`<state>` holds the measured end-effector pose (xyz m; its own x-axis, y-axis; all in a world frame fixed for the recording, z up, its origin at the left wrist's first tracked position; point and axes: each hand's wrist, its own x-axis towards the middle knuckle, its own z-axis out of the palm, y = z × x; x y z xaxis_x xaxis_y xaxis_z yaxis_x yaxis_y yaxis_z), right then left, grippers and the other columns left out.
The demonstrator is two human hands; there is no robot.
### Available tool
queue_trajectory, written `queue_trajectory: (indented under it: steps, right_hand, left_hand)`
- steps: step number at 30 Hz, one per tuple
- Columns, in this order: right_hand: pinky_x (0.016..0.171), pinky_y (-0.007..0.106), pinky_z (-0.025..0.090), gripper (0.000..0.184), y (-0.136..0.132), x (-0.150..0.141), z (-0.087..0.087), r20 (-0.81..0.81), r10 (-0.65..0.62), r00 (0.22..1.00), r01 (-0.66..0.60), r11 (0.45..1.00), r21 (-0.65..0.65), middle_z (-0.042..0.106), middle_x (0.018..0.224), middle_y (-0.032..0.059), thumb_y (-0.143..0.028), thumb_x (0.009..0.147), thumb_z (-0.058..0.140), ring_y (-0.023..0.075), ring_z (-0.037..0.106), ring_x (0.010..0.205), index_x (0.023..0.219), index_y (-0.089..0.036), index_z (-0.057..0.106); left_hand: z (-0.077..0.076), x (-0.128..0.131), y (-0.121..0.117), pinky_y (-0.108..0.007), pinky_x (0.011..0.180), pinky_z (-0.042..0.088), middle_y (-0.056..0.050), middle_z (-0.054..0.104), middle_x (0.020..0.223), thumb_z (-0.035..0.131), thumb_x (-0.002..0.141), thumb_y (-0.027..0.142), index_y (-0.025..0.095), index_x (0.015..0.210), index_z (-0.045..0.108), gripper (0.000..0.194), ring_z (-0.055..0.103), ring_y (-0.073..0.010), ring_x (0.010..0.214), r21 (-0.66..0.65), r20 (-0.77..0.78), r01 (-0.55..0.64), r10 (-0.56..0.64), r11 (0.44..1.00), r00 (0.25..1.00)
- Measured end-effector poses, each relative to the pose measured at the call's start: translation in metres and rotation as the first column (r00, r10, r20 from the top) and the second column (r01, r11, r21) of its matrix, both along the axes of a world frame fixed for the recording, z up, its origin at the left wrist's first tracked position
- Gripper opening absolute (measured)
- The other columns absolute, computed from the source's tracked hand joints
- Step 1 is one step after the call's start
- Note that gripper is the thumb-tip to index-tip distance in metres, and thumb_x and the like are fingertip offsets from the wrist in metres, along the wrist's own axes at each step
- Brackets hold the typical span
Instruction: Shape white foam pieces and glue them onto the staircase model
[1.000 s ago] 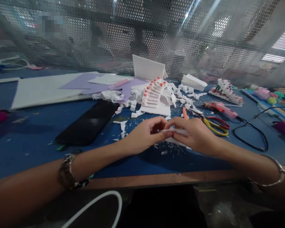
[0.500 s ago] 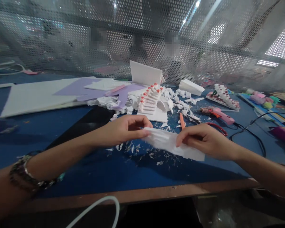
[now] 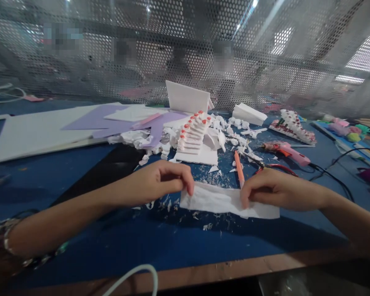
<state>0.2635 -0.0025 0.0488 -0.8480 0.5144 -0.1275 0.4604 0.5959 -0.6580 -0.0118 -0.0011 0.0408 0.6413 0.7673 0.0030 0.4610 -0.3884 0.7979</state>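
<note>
A crinkled strip of thin white paper (image 3: 216, 201) stretches between my two hands low over the table. My left hand (image 3: 163, 181) pinches its left end between thumb and fingers. Toward the other end, my right hand (image 3: 271, 189) grips the strip, with a short piece sticking out beyond it. Just past my right fingers lie an orange cutter or pen (image 3: 239, 166) and scissors with red handles (image 3: 280, 168). Behind the strip stands a white stepped model with red-tipped pieces (image 3: 193, 133) on a white base.
White foam sheets (image 3: 46, 127) and purple sheets (image 3: 89, 117) lie at the left. Crumpled white scraps (image 3: 228, 123) surround the model. A pink glue gun (image 3: 286, 152) with a black cord rests at the right. The table's brown edge (image 3: 203, 269) runs along the front.
The strip has come down and right in view and is spread flatter and wider. My hands have moved slightly apart and still hold it. The view has shifted a little.
</note>
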Motion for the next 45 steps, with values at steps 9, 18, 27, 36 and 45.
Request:
queue_trajectory:
  steps: [9, 18, 27, 36, 45]
  right_hand:
    - [0.074, 0.024, 0.039, 0.021, 0.028, -0.010, 0.001, 0.289, 0.139, 0.947, -0.192, 0.967, 0.167, 0.060, 0.092, 0.0029, -0.019, 0.088, 0.036, 0.0122, 0.054, 0.085, 0.093, -0.019, 0.057]
    - [0.070, 0.033, 0.038, 0.047, -0.011, -0.058, -0.035, 0.075, -0.028, 0.997, -0.034, 0.702, 0.712, 0.053, 0.086, 0.0058, -0.058, 0.075, 0.047, 0.0193, 0.048, 0.078, 0.091, -0.014, 0.051]
    - [0.072, 0.032, 0.036, 0.018, -0.012, -0.067, -0.050, 0.032, 0.007, 0.999, -0.031, 0.522, 0.853, 0.055, 0.074, 0.0035, -0.017, 0.084, 0.039, 0.0156, 0.046, 0.070, 0.078, -0.015, 0.055]
    - [0.068, 0.025, 0.037, 0.016, -0.006, -0.065, -0.056, -0.053, 0.011, 0.999, 0.020, 0.829, 0.559, 0.055, 0.080, 0.0039, -0.024, 0.086, 0.042, 0.0128, 0.048, 0.076, 0.080, -0.014, 0.054]
    - [0.065, 0.025, 0.035, 0.016, -0.003, -0.070, -0.059, -0.148, -0.034, 0.988, 0.098, 0.887, 0.451, 0.052, 0.077, 0.0039, -0.021, 0.086, 0.041, 0.0125, 0.046, 0.073, 0.081, -0.015, 0.055]
  left_hand:
    - [-0.014, 0.006, -0.012, -0.022, 0.070, 0.045, -0.001, 0.065, 0.083, 0.048, 0.079, 0.023, 0.024, 0.091, 0.067, 0.022, 0.060, -0.0128, 0.075, -0.020, -0.177, 0.042, -0.045, 0.999, 0.983]
    - [-0.027, 0.005, -0.021, -0.023, 0.075, 0.048, 0.001, 0.070, 0.090, 0.054, 0.075, 0.029, 0.024, 0.092, 0.067, 0.022, 0.063, -0.0161, 0.082, -0.112, -0.082, -0.186, 0.177, 0.976, 0.981]
    - [-0.038, 0.000, -0.022, -0.029, 0.076, 0.039, 0.001, 0.066, 0.081, 0.054, 0.076, 0.023, 0.020, 0.085, 0.063, 0.013, 0.058, -0.0152, 0.077, 0.260, -0.153, -0.055, 0.097, 0.964, 0.983]
    - [-0.044, 0.001, -0.023, -0.033, 0.073, 0.031, -0.002, 0.058, 0.091, 0.054, 0.079, 0.029, 0.023, 0.078, 0.064, 0.012, 0.050, -0.0165, 0.081, 0.514, -0.271, 0.042, 0.116, 0.857, 0.956]
    - [-0.044, 0.001, -0.020, -0.031, 0.070, 0.030, -0.002, 0.057, 0.087, 0.050, 0.081, 0.033, 0.022, 0.073, 0.064, 0.020, 0.051, -0.0150, 0.076, 0.499, -0.275, 0.007, 0.151, 0.866, 0.950]
